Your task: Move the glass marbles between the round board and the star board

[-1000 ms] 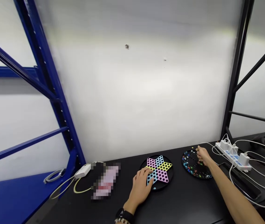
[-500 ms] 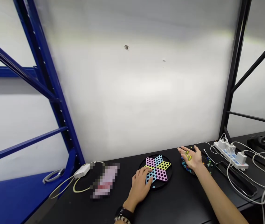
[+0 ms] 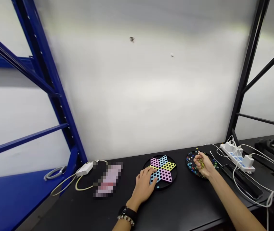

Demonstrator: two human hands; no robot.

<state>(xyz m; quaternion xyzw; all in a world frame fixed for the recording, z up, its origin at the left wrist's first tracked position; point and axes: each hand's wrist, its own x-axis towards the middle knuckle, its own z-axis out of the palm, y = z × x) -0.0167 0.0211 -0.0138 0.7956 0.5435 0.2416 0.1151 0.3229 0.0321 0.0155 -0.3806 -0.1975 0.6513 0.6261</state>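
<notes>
A round black board with a pastel star of holes [image 3: 163, 169] lies on the black table [image 3: 180, 208]. My left hand [image 3: 143, 187] rests flat on the board's left edge, fingers spread. To the right a round black tray [image 3: 191, 164] holds several coloured marbles. My right hand [image 3: 204, 165] hovers over this tray, fingers curled around several yellow marbles [image 3: 200, 163] in its palm.
A white power strip [image 3: 235, 155] with plugs and white cables lies at the right, a dark phone [image 3: 244, 181] in front of it. A white charger [image 3: 85, 169] with a yellowish cable and a blurred pink item [image 3: 108, 182] lie at the left. Blue shelving stands left, a black rack right.
My right hand picked yellow marbles from the tray, showed them on an open palm, and now curls its fingers over them. The left hand stayed on the board.
</notes>
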